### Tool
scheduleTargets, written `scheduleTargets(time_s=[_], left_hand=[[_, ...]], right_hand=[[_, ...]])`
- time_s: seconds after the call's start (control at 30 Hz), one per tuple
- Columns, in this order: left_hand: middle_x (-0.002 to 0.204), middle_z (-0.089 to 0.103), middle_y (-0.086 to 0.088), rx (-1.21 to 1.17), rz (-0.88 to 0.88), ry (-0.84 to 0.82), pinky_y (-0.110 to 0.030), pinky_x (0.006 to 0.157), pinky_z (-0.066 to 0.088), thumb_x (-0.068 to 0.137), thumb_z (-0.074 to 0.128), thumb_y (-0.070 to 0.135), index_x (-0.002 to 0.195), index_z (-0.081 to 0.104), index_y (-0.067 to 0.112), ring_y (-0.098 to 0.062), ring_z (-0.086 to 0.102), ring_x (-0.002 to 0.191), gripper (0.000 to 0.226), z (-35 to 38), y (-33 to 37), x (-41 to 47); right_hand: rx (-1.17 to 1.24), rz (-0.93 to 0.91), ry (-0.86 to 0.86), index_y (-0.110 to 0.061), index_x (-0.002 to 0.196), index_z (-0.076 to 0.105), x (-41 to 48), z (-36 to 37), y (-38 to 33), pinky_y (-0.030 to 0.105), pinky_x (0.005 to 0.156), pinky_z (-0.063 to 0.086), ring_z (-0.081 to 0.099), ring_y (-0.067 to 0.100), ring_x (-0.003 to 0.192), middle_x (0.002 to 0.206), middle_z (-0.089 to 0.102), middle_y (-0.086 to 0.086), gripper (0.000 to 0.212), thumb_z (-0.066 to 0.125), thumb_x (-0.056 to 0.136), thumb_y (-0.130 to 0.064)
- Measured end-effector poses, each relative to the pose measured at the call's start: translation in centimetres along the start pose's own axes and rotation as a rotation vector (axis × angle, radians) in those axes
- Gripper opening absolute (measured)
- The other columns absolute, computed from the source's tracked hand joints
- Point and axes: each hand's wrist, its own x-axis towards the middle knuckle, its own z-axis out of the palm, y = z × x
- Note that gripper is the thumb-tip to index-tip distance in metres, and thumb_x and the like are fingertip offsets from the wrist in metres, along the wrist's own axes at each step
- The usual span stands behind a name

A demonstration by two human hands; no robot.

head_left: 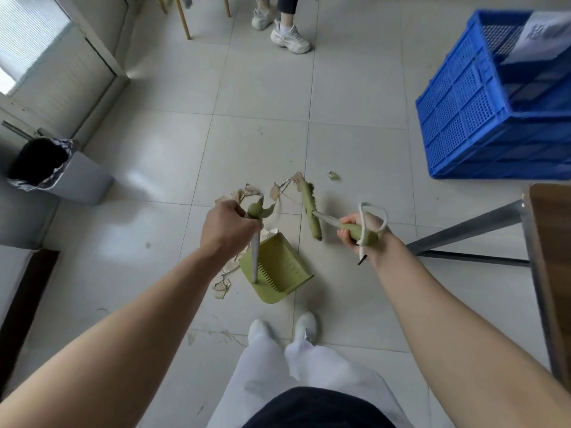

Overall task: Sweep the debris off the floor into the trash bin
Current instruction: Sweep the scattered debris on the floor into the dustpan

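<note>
Head view: your left hand (pixel 227 225) grips the upright dustpan (pixel 276 270) handle, steadying its mouth on the floor; your right hand (pixel 360 228) clasps the broom (pixel 310 211), head beside the debris (pixel 247 193). Trash bin (pixel 66 177) stands well apart, left.

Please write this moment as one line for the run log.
left hand: holds dustpan | right hand: holds broom | debris: on floor | bin: far left
</note>
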Motion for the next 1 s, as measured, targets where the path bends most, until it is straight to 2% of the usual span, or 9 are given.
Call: scheduleTargets(time_s=[0.07,0.2,0.33,0.47,0.6,0.7,0.8,0.87,1.0], left_hand=[[0.063,0.054,-0.004,0.002,0.035,-0.019,-0.025,0.049,0.034,0.073,0.073,0.013,0.070,0.057,0.008,-0.016,0.046,0.054,0.018,0.5,1.5,0.6],[0.062,0.053,-0.003,0.003,0.096,-0.069,-0.025,0.048,0.033,0.074,0.074,0.015,0.070,0.055,0.010,-0.017,0.046,0.055,0.020,1.6,3.8,2.5],[0.065,0.056,-0.004,0.016,0.135,-0.104,-0.028,0.052,0.038,0.072,0.074,0.017,0.071,0.056,0.010,-0.021,0.050,0.058,0.019,2.3,5.6,5.6],[0.064,0.055,-0.004,0.019,0.135,-0.117,-0.026,0.051,0.035,0.072,0.074,0.018,0.068,0.053,0.013,-0.019,0.047,0.055,0.022,1.8,7.0,8.7],[0.062,0.055,-0.004,0.016,0.132,-0.142,-0.027,0.050,0.038,0.073,0.075,0.017,0.067,0.052,0.012,-0.021,0.048,0.054,0.024,1.1,8.4,11.3],[0.062,0.054,-0.003,0.037,0.136,-0.149,-0.024,0.048,0.033,0.073,0.074,0.017,0.070,0.054,0.011,-0.019,0.046,0.053,0.021,0.7,9.5,12.8],[0.064,0.056,-0.005,0.053,0.134,-0.144,-0.024,0.048,0.033,0.072,0.074,0.016,0.074,0.057,0.009,-0.019,0.046,0.053,0.018,0.5,9.9,13.6],[0.065,0.057,-0.005,0.056,0.129,-0.127,-0.025,0.049,0.035,0.071,0.073,0.016,0.074,0.057,0.008,-0.021,0.047,0.055,0.018,0.4,10.0,13.9],[0.067,0.058,-0.003,0.073,0.122,-0.081,-0.025,0.049,0.035,0.074,0.072,0.019,0.072,0.055,0.012,-0.019,0.050,0.057,0.019,0.3,9.9,13.9]], right_hand=[[-0.061,-0.104,0.081,-0.007,0.075,0.044,-0.2,-0.7,-1.1,0.013,0.029,0.035,0.044,0.011,0.028,0.066,0.040,0.008,0.023,0.037,0.095,0.001],[-0.117,-0.166,0.210,-0.012,0.071,0.044,2.0,-3.1,-3.1,0.016,0.035,0.030,0.030,0.014,0.049,0.064,0.031,0.005,0.029,0.035,0.093,0.003],[-0.140,-0.138,0.277,-0.023,0.075,0.043,4.5,-4.4,-3.3,0.014,0.035,0.035,0.039,0.009,0.031,0.056,0.035,0.003,0.035,0.031,0.095,0.003],[-0.185,-0.081,0.238,-0.011,0.069,0.047,6.9,-1.8,-2.6,0.019,0.037,0.035,0.040,0.012,0.029,0.058,0.036,0.008,0.029,0.037,0.091,0.004],[-0.102,-0.081,0.149,-0.002,0.069,0.052,7.3,1.4,-3.7,0.014,0.030,0.035,0.044,0.013,0.025,0.050,0.045,0.011,0.027,0.041,0.092,0.006],[-0.010,-0.014,0.124,-0.007,0.073,0.044,7.8,0.9,-5.8,0.012,0.028,0.035,0.043,0.008,0.026,0.060,0.040,0.008,0.022,0.042,0.094,-0.002],[-0.030,0.025,0.194,-0.006,0.080,0.046,8.2,1.5,-7.4,0.012,0.030,0.039,0.046,0.008,0.027,0.067,0.040,0.007,0.015,0.042,0.095,-0.007],[-0.038,-0.027,0.206,-0.004,0.088,0.052,8.1,2.5,-8.7,0.014,0.032,0.041,0.049,0.013,0.029,0.069,0.045,0.009,0.004,0.048,0.090,-0.003],[-0.233,-0.177,0.325,-0.001,0.093,0.059,8.3,2.6,-12.2,0.015,0.030,0.038,0.045,0.015,0.023,0.064,0.048,0.011,0.013,0.053,0.085,0.008]])
